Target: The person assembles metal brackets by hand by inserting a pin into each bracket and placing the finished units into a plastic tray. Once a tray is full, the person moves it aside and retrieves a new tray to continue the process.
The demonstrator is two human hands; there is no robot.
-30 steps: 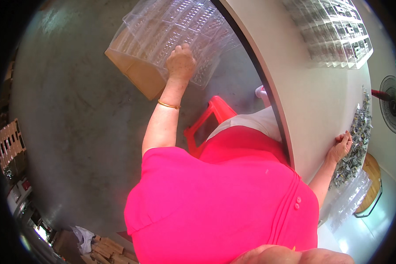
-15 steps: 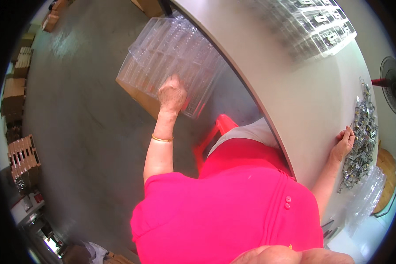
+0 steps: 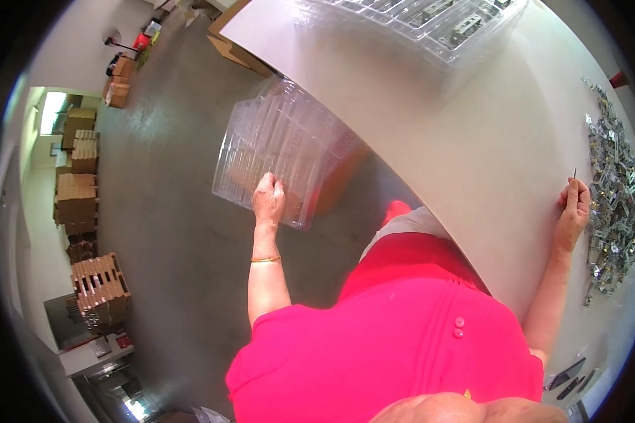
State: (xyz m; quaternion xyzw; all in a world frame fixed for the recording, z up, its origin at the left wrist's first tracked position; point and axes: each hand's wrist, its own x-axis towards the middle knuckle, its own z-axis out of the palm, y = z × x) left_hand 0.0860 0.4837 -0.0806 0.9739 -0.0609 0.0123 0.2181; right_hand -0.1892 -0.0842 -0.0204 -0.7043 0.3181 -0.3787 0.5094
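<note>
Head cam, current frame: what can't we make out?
All in the head view:
- Clear trays in the left hand: count unclear, see-through layers overlap.
- Thin dark piece at the right hand's fingertips: too small to identify.
- Metal parts: too small and jumbled to count.
- Filled trays on the table: far end cut off by the top edge.
</note>
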